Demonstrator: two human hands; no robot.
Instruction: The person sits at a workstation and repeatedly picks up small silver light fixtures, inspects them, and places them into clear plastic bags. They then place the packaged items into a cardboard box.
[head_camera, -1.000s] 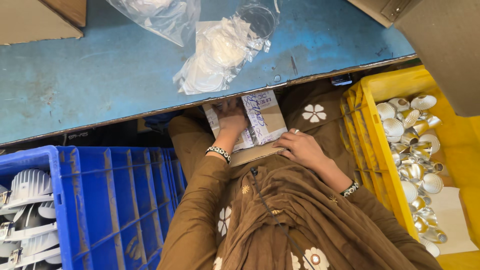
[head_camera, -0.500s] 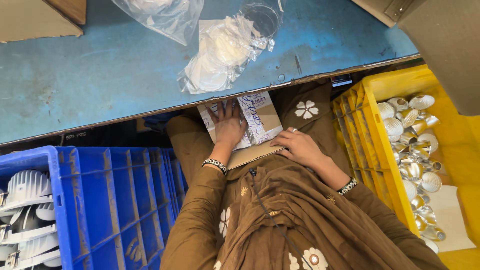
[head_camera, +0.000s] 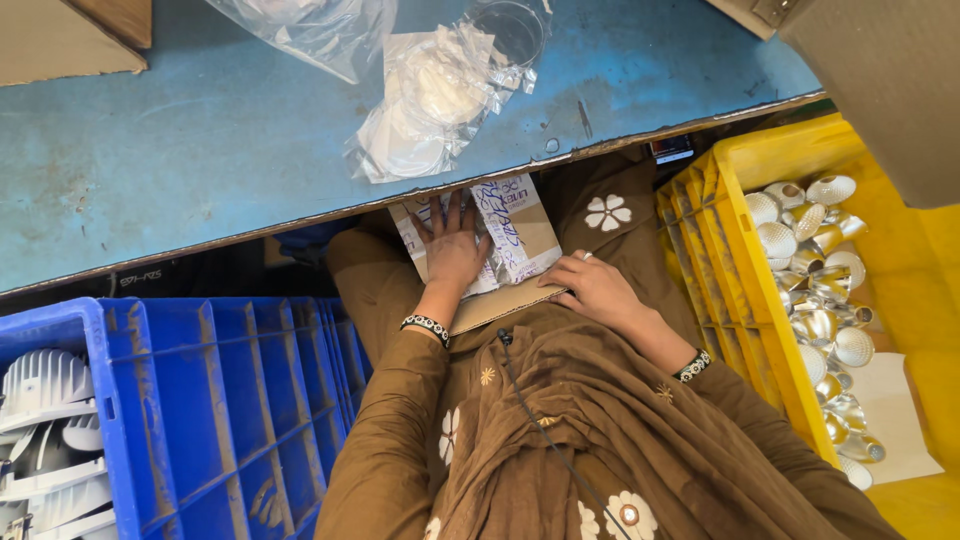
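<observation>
A small cardboard box (head_camera: 520, 235) with handwriting on its flaps rests on my lap, just under the edge of the blue table (head_camera: 200, 150). My left hand (head_camera: 452, 250) lies flat on top of the box, fingers spread over its flap. My right hand (head_camera: 597, 290) rests at the box's near right corner, touching its edge, fingers loosely curled. Both wrists wear beaded bracelets. Brown flowered clothing covers my lap below the box.
Clear plastic bags (head_camera: 430, 95) with white round parts lie on the table. A yellow crate (head_camera: 745, 270) of shiny silver and gold reflector cups (head_camera: 820, 270) stands at the right. A blue crate (head_camera: 230, 400) at the left holds white finned housings (head_camera: 45, 420).
My left hand has slid forward over the box top and spread its fingers. The right hand has stayed at the box's corner.
</observation>
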